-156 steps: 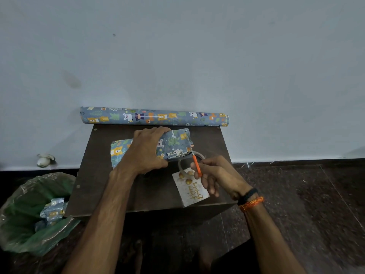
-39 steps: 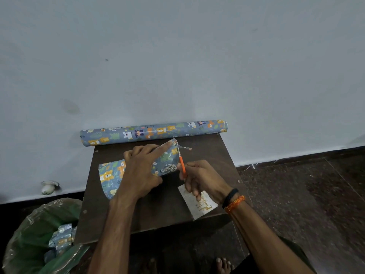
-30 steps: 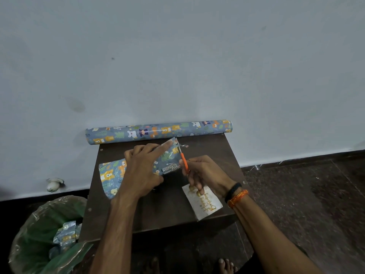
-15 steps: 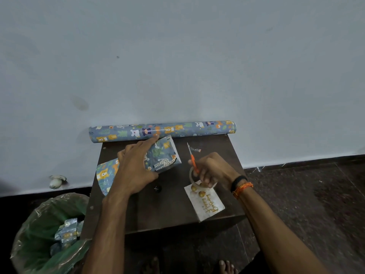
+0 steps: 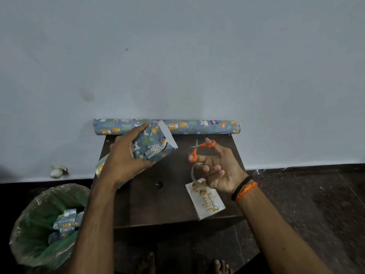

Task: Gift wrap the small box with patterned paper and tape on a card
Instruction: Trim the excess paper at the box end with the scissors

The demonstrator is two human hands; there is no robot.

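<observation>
My left hand (image 5: 123, 157) grips the small box (image 5: 153, 145), wrapped in blue animal-patterned paper, and holds it tilted above the dark brown table (image 5: 158, 204). An unfolded paper flap sticks up at the box's right end. My right hand (image 5: 214, 169) is palm-up to the right, with small orange-handled scissors (image 5: 201, 148) hooked on its fingers. A ring of clear tape (image 5: 194, 171) shows just under that hand. A white greeting card (image 5: 207, 202) with gold writing lies on the table's front right corner.
The roll of the same patterned paper (image 5: 197, 126) lies along the table's back edge against the white wall. A bin with a green liner (image 5: 43, 224) holding paper scraps stands on the floor at the left. Bare toes (image 5: 221, 266) show below the table.
My left hand lifted and tilted the wrapped box off the table. My right hand drew the scissors away from the box's end to the right and turned palm-up over the tape.
</observation>
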